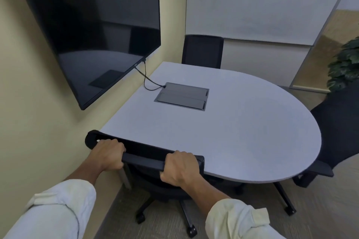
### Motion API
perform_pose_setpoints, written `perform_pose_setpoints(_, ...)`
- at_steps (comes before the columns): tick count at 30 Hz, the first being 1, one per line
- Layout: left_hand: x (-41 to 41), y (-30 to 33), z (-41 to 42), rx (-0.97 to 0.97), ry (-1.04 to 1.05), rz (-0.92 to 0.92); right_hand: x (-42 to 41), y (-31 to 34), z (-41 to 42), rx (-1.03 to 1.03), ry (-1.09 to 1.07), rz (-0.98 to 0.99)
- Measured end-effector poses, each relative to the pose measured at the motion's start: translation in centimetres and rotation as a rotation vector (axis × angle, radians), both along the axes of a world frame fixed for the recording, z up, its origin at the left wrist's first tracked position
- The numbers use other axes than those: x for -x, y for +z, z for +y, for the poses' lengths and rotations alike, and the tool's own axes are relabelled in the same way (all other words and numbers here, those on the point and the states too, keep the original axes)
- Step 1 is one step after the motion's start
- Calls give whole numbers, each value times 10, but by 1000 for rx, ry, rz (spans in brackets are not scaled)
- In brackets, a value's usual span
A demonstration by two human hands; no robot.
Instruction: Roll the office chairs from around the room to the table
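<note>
A black office chair (pixel 144 154) stands at the near edge of the grey table (pixel 242 122), its seat tucked under the top. My left hand (pixel 108 154) grips the left part of the backrest's top rail. My right hand (pixel 179 168) grips the same rail near its right end. A second black chair (pixel 203 51) sits at the table's far side against the wall. A third black chair (pixel 336 134) stands at the rounded right end, one armrest under the tabletop's edge.
A large dark screen (pixel 91 25) hangs on the left wall, with a cable (pixel 147 80) running to a grey hatch (pixel 182 96) set in the tabletop. A leafy plant (pixel 344 64) stands at the far right. Table legs on castors (pixel 290 210) rest on the floor.
</note>
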State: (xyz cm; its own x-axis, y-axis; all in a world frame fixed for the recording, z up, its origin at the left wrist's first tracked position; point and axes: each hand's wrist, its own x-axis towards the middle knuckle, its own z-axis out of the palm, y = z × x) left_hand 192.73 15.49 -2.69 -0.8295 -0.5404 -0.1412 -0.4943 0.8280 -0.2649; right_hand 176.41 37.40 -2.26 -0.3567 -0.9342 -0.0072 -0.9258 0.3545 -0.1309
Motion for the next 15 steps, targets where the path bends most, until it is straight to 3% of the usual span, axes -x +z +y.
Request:
perform_pose_setpoints(11, 2, 9, 34, -132, 43, 162, -13, 5, 26, 100, -44, 34)
perform_pose_setpoints(15, -6, 0, 42, -197, -116, 351, -18, -3, 47, 231, -1, 81)
